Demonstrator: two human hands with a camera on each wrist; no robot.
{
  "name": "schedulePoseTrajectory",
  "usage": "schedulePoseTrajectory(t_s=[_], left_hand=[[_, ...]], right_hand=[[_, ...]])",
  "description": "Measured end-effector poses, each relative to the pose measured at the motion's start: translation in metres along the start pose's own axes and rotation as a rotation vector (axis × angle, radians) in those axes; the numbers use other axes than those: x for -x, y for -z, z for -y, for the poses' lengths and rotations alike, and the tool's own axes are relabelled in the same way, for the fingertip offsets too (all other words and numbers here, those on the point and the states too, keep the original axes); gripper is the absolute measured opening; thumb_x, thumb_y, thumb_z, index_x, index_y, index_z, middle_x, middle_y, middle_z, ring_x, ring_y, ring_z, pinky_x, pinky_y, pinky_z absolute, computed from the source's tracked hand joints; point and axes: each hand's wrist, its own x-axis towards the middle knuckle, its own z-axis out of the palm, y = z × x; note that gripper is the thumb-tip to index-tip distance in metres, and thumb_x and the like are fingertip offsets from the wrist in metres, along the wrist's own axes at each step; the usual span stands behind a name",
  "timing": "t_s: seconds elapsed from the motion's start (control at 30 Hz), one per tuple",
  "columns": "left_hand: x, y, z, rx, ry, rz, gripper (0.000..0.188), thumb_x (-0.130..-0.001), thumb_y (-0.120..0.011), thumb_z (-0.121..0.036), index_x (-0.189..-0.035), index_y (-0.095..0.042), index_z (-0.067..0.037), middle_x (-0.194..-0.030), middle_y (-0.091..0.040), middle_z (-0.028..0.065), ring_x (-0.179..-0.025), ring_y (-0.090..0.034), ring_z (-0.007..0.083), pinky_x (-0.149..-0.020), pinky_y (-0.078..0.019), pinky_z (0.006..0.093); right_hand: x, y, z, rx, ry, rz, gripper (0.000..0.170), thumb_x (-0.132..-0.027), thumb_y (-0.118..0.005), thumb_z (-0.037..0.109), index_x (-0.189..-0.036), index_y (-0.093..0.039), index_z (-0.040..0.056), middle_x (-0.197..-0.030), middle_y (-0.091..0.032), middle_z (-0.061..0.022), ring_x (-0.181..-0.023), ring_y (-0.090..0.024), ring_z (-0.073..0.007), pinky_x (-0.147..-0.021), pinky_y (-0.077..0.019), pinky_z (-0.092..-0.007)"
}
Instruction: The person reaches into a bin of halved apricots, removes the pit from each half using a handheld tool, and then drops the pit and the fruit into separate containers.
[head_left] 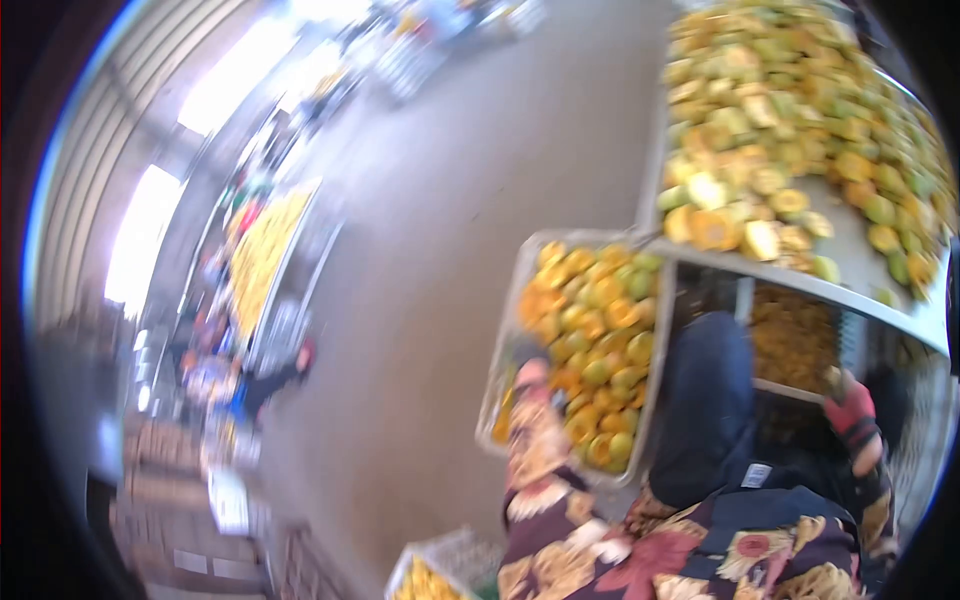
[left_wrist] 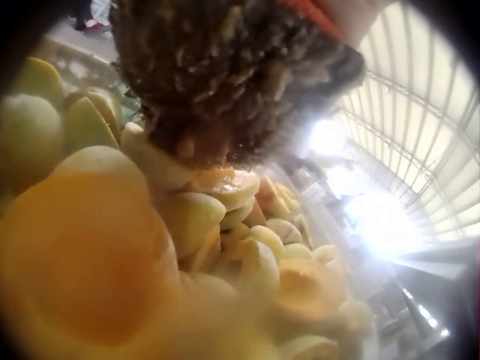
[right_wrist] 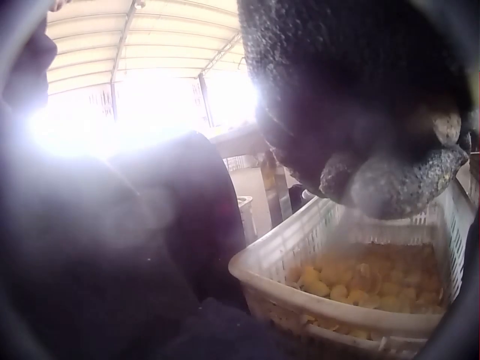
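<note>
My left hand (head_left: 530, 372), in a dark, grimy glove, is over the left side of a pale crate (head_left: 525, 265) of halved, pitted yellow-green fruit (head_left: 600, 320). In the left wrist view the rough glove (left_wrist: 232, 82) hangs right above cut fruit (left_wrist: 217, 184) and hides its own fingertips. My right hand (head_left: 850, 405), in a red and dark glove, is raised at the right beside my leg. Curled gloved fingers (right_wrist: 375, 184) show in the right wrist view, above a white slatted crate (right_wrist: 262, 262); I cannot tell whether they hold anything.
A metal-edged table (head_left: 800, 270) heaped with halved fruit (head_left: 760, 110) stands ahead on the right. Under it sits a crate with brownish-yellow pieces (head_left: 795, 335). Another fruit crate (head_left: 455, 555) is at the bottom. Across the floor, a person (head_left: 225, 385) is beside a long fruit-covered table (head_left: 265, 255).
</note>
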Motion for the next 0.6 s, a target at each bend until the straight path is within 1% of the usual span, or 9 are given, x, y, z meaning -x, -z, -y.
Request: schedulePoseTrajectory(t_s=[0.03, 0.07, 0.1, 0.17, 0.27, 0.33, 0.47, 0.5, 0.6], left_hand=[[0.009, 0.065, -0.003, 0.430, 0.091, 0.106, 0.037, -0.085, -0.053, -0.033, -0.115, -0.059, -0.012, -0.109, -0.063, 0.0145, -0.101, -0.061, 0.0287, -0.085, -0.0476, 0.0400], [0.021, 0.132, -0.013, 0.743, 0.081, -0.048, 0.035, -0.086, -0.052, -0.033, -0.115, -0.061, -0.014, -0.108, -0.064, 0.0140, -0.099, -0.061, 0.0283, -0.086, -0.0472, 0.0392], [0.020, 0.169, -0.014, 0.604, 0.128, 0.019, 0.036, -0.086, -0.052, -0.033, -0.114, -0.061, -0.012, -0.109, -0.063, 0.0158, -0.098, -0.059, 0.0319, -0.087, -0.0462, 0.0415], [0.019, 0.214, -0.028, 0.587, 0.178, -0.333, 0.039, -0.084, -0.053, -0.032, -0.112, -0.061, -0.006, -0.112, -0.061, 0.0165, -0.105, -0.054, 0.0358, -0.094, -0.0408, 0.0438], [0.032, 0.390, -0.082, 0.677, -0.037, -0.581, 0.041, -0.091, -0.045, -0.032, -0.119, -0.056, -0.004, -0.115, -0.057, 0.0183, -0.107, -0.053, 0.0330, -0.092, -0.0435, 0.0407], [0.030, 0.454, -0.116, 0.777, -0.167, -0.705, 0.040, -0.089, -0.047, -0.030, -0.117, -0.056, -0.004, -0.116, -0.058, 0.0176, -0.108, -0.052, 0.0353, -0.095, -0.0409, 0.0429], [0.009, 0.547, -0.185, 0.868, -0.412, -0.480, 0.043, -0.085, -0.051, -0.030, -0.119, -0.055, -0.003, -0.120, -0.056, 0.0181, -0.112, -0.051, 0.0341, -0.099, -0.0381, 0.0413], [-0.006, 0.558, -0.203, 0.833, -0.438, -0.408, 0.045, -0.085, -0.052, -0.032, -0.120, -0.055, -0.004, -0.122, -0.055, 0.0174, -0.115, -0.050, 0.0326, -0.100, -0.0378, 0.0398], [-0.047, 0.584, -0.253, 0.671, -0.454, -0.170, 0.048, -0.085, -0.053, -0.035, -0.125, -0.053, -0.008, -0.130, -0.051, 0.0145, -0.122, -0.046, 0.0283, -0.102, -0.0366, 0.0355]], right_hand=[[0.002, 0.009, 0.007, 0.059, -0.050, 0.005, 0.025, -0.076, -0.059, 0.019, -0.094, -0.050, 0.0046, -0.078, -0.061, -0.0223, -0.078, -0.059, -0.0423, -0.065, -0.0479, -0.0462], [0.000, 0.021, 0.018, 0.130, -0.137, 0.062, 0.025, -0.075, -0.060, 0.021, -0.091, -0.050, 0.0053, -0.076, -0.061, -0.0215, -0.076, -0.059, -0.0422, -0.064, -0.0479, -0.0480], [0.000, 0.030, 0.023, 0.125, -0.108, 0.039, 0.025, -0.075, -0.060, 0.022, -0.090, -0.049, 0.0055, -0.075, -0.060, -0.0208, -0.074, -0.059, -0.0416, -0.063, -0.0478, -0.0480], [0.002, 0.036, 0.028, 0.075, -0.074, -0.014, 0.024, -0.075, -0.061, 0.022, -0.089, -0.049, 0.0060, -0.074, -0.060, -0.0198, -0.072, -0.059, -0.0407, -0.062, -0.0479, -0.0475], [-0.003, 0.038, 0.041, -0.038, -0.018, -0.142, 0.024, -0.075, -0.062, 0.020, -0.091, -0.050, 0.0067, -0.076, -0.060, -0.0188, -0.071, -0.059, -0.0397, -0.062, -0.0484, -0.0460], [-0.004, 0.041, 0.050, -0.077, 0.045, -0.248, 0.025, -0.076, -0.062, 0.020, -0.093, -0.050, 0.0069, -0.079, -0.060, -0.0182, -0.071, -0.059, -0.0392, -0.061, -0.0486, -0.0454], [-0.014, 0.022, 0.025, -0.176, 0.173, -0.383, 0.024, -0.075, -0.063, 0.020, -0.091, -0.051, 0.0063, -0.080, -0.060, -0.0184, -0.073, -0.060, -0.0391, -0.062, -0.0486, -0.0448], [-0.018, 0.019, 0.014, 0.039, 0.017, -0.169, 0.025, -0.076, -0.062, 0.023, -0.089, -0.051, 0.0047, -0.078, -0.061, -0.0194, -0.072, -0.060, -0.0394, -0.063, -0.0493, -0.0453], [-0.018, 0.018, -0.001, 0.056, -0.162, 0.110, 0.024, -0.076, -0.061, 0.020, -0.088, -0.050, 0.0038, -0.078, -0.062, -0.0207, -0.073, -0.062, -0.0390, -0.064, -0.0493, -0.0469]])
